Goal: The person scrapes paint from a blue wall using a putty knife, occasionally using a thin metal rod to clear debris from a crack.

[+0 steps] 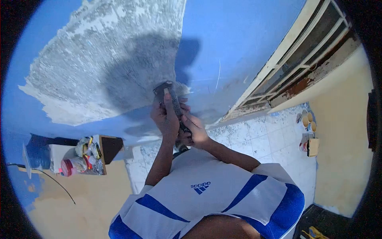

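Both of my hands hold a paint scraper [175,102] with a long dark handle, its head pressed to the wall. My left hand [165,115] is closed around the upper part near the head, with the thumb lying along it. Lower down, my right hand [194,129] grips the handle. The head touches the lower edge of a bare grey patch [99,67], where paint is gone from the blue wall [223,44]. A shadow falls across this patch. The lower end of the tool is partly hidden by my fingers.
On the right is a barred window [294,59] with a worn frame. Paint flakes litter the tiled floor [258,143]. Several cups or cans [307,119] stand by the right wall. At left, a shelf [102,155] holds bottles and bags; a black cable [57,183] hangs nearby.
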Demonstrator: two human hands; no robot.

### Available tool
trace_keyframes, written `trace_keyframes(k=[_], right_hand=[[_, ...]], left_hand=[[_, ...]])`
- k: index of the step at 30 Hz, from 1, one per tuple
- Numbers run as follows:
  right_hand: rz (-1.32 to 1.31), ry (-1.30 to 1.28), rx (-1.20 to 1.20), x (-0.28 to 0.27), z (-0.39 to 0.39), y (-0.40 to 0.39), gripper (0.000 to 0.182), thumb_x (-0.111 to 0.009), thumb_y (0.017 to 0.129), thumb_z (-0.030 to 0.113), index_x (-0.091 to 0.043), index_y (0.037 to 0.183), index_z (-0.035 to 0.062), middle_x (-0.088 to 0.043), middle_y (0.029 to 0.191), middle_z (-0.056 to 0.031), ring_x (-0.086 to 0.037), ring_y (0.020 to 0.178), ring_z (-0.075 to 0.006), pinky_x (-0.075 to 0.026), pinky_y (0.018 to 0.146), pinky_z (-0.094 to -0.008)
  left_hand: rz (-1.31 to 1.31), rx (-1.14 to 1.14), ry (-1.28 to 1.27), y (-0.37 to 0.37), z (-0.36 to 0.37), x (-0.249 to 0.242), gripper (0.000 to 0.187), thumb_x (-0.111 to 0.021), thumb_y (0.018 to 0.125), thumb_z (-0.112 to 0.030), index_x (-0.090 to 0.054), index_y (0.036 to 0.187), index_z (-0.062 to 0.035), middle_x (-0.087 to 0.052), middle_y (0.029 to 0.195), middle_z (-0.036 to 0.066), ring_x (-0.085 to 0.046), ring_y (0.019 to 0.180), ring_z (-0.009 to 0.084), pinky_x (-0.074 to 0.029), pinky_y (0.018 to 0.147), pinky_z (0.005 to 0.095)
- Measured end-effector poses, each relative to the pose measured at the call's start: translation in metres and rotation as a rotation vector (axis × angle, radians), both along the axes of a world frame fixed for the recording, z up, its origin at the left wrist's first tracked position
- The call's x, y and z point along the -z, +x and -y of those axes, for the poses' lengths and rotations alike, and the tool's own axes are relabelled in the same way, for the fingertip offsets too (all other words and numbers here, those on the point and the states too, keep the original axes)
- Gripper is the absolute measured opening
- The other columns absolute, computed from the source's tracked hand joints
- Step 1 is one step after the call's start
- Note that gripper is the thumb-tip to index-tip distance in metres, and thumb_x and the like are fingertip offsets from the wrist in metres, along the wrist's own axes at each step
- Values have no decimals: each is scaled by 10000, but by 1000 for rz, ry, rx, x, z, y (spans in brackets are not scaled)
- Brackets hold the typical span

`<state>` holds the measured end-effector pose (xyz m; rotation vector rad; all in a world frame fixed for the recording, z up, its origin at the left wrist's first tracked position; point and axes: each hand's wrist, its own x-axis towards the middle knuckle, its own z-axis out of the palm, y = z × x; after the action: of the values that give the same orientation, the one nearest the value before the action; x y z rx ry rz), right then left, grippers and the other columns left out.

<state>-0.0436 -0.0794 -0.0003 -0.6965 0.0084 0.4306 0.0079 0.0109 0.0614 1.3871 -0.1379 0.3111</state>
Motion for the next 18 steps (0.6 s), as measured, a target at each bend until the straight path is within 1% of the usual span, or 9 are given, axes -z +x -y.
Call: trace_keyframes(k=[2, 5, 7, 9, 11, 13, 14, 16, 18], right_hand=[[-60, 72, 9, 4, 6, -11, 368, -420, 1027, 290, -472, 1363, 149, -415, 608, 12, -366, 440, -84, -262, 394, -252], [-6, -50, 50, 3, 9, -12, 298, -419, 1006, 436, -511, 1126, 179, -367, 573, 36, -318, 391, -70, -215, 360, -235], [123, -145, 101, 12, 11, -4, 305, -423, 1004, 440, -507, 1140, 181, -372, 573, 35, -316, 391, -72, -216, 359, -236], [109, -134, 80, 14, 14, -5, 319, -425, 1003, 439, -498, 1182, 185, -376, 574, 33, -316, 391, -72, -220, 359, -236], [-38, -13, -9, 7, 17, -7, 351, -425, 1004, 434, -484, 1251, 192, -380, 577, 29, -319, 392, -72, -225, 360, -236], [-77, -3, -31, -2, 22, -7, 389, -432, 1016, 356, -435, 1357, 168, -387, 578, 36, -328, 405, -71, -252, 365, -241], [-100, 4, -44, -4, 23, -8, 420, -436, 1022, 317, -410, 1410, 156, -390, 579, 40, -333, 412, -71, -265, 367, -244], [-35, -14, -30, -6, 22, -5, 420, -432, 1023, 321, -411, 1407, 151, -388, 578, 45, -322, 417, -62, -259, 367, -239], [119, -112, 18, -14, 23, 6, 419, -434, 1023, 326, -418, 1402, 146, -389, 582, 52, -314, 427, -53, -258, 374, -230]], left_hand=[[-59, 30, -38, -4, 10, 7, 289, -491, 1004, -272, -553, 1037, 8, -672, 727, 123, -648, 550, 161, -505, 481, 275], [-42, -2, -19, -6, 16, 17, 298, -518, 992, -294, -579, 1019, -3, -676, 723, 122, -648, 537, 164, -505, 462, 281], [-30, -3, 36, -5, 18, 14, 301, -517, 992, -286, -571, 1061, 2, -681, 733, 133, -658, 548, 172, -520, 472, 286], [-31, -12, 12, -6, 22, 10, 309, -518, 991, -284, -570, 1084, 6, -682, 740, 133, -661, 553, 171, -535, 489, 288], [-28, -18, 15, -2, 22, 7, 316, -518, 991, -283, -569, 1101, 9, -685, 755, 134, -666, 563, 174, -549, 504, 294], [-46, -16, 52, -3, 20, 7, 321, -516, 991, -282, -570, 1112, 10, -689, 779, 137, -674, 578, 179, -562, 518, 304], [-40, -30, 46, -4, 21, 5, 323, -520, 990, -288, -581, 1089, 14, -688, 777, 131, -667, 574, 174, -552, 516, 299], [-31, -53, 34, -6, 24, -1, 333, -529, 988, -299, -604, 1044, 21, -684, 773, 119, -653, 565, 164, -532, 511, 290], [53, -220, 138, 4, 21, -7, 320, -523, 994, -290, -598, 997, 21, -675, 716, 112, -644, 564, 144, -502, 504, 265]])
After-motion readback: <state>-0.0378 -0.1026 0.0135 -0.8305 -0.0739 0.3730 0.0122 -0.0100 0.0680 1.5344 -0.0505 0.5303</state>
